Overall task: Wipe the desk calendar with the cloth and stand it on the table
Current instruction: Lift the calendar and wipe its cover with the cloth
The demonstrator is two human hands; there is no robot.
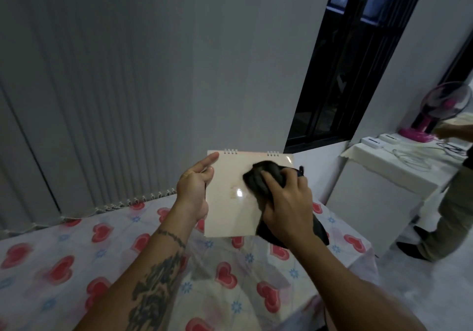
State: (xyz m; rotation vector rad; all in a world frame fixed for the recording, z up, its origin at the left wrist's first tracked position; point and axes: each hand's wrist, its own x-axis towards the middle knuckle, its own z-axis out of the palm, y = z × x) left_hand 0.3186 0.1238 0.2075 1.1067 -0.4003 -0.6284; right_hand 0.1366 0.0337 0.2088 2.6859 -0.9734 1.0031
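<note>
Wiping step in hand. Left hand [194, 190] clamps left edge of desk calendar [230, 197], held in air above heart-print tablecloth [76, 266]. Right hand [286, 202] bunches black cloth [258, 177] against glossy cover. Next, by judgement: finish wiping, open base, stand calendar on table.

No readable text, label, brand or number is showing anywhere: the desk calendar [230, 192] is presenting a blank glossy face, and everything else is too blurred.
</note>
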